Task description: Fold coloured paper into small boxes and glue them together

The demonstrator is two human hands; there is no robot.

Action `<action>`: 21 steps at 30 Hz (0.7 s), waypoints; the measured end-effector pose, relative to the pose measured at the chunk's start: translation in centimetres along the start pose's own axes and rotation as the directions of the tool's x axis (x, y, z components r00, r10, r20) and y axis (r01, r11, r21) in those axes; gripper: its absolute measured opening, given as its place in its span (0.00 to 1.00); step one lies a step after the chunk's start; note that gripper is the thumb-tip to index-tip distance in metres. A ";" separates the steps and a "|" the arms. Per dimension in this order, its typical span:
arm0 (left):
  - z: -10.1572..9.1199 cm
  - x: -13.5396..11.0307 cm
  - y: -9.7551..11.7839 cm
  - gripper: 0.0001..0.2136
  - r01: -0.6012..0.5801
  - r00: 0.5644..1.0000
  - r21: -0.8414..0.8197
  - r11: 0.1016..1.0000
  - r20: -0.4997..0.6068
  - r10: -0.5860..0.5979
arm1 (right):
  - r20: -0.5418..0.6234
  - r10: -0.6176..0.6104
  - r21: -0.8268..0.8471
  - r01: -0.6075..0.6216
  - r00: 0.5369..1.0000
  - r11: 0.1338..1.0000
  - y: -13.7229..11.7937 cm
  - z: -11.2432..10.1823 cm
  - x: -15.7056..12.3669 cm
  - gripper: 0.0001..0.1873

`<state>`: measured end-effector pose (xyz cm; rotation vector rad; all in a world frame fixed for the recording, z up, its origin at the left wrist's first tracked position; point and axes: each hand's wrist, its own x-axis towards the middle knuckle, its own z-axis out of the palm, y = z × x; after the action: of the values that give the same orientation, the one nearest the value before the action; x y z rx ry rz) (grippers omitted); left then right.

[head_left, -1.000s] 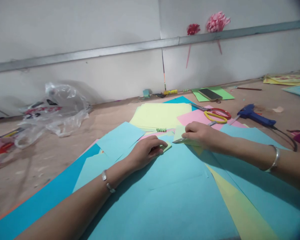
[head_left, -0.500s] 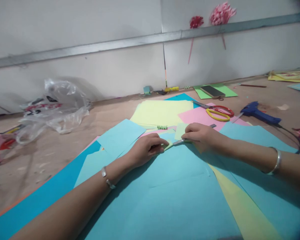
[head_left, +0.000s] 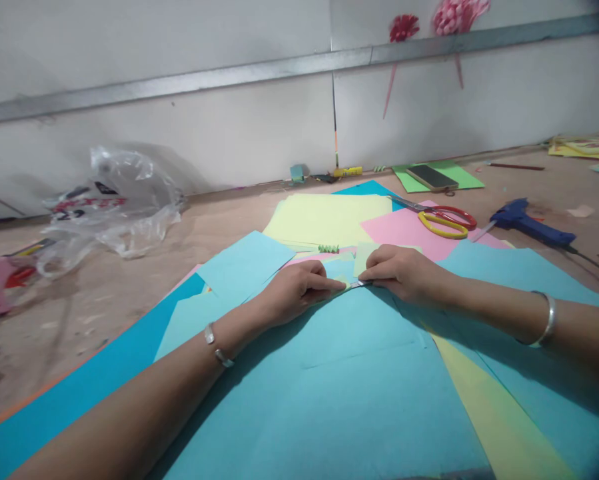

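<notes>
My left hand (head_left: 306, 288) is closed over a narrow light-green paper strip (head_left: 348, 281), its fingertips near the end of a thin metal strip. My right hand (head_left: 402, 272) pinches that thin metal strip (head_left: 359, 284), of which only a short length shows between the two hands; its exact kind cannot be made out. A pale green paper piece (head_left: 363, 255) lies just beyond my right fingers. A small curled green paper coil (head_left: 328, 249) rests behind my hands. Under both hands spreads a large light-blue sheet (head_left: 329, 380).
Red-and-yellow-handled scissors (head_left: 444, 223) lie on pink paper behind my right hand. Farther right is a blue glue gun (head_left: 534, 223) with its cord. A phone (head_left: 432, 177) rests on green paper. A yellow paper stack (head_left: 329, 217) sits at centre; a plastic bag (head_left: 124, 207) stands left.
My hands have come closer together, and less of the metal strip shows between them. Its far end beyond my right hand is no longer visible. The view has shifted slightly.
</notes>
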<state>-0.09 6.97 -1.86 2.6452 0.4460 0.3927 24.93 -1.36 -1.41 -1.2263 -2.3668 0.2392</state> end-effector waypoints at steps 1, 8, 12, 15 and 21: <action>-0.1 0.1 0.2 0.14 -0.006 1.000 0.019 1.000 0.016 0.005 | 0.001 0.009 0.004 -0.009 1.000 1.000 -0.1 0.0 -0.1 0.14; -0.4 0.2 1.0 0.14 -0.027 0.999 0.134 0.991 0.040 0.022 | 0.083 0.030 -0.109 -0.021 0.996 0.994 -1.1 -0.2 0.3 0.14; -0.4 0.2 0.9 0.14 -0.041 0.999 0.113 0.993 0.037 0.037 | 0.090 0.024 -0.190 -0.006 0.996 0.982 -1.3 -1.3 0.3 0.13; -0.3 0.2 0.6 0.14 -0.055 0.998 0.094 0.994 0.031 0.052 | 0.061 0.037 -0.253 -0.021 0.997 0.967 -0.3 -2.8 -0.5 0.13; -0.2 0.3 0.4 0.14 0.003 1.000 0.000 1.000 0.030 -0.003 | -0.038 0.324 -0.366 -0.315 0.945 0.876 1.5 -3.7 -1.6 0.11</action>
<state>0.22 6.82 -1.47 2.6464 0.4410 0.3516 28.57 -1.96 0.75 -1.8046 -2.2824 -0.0971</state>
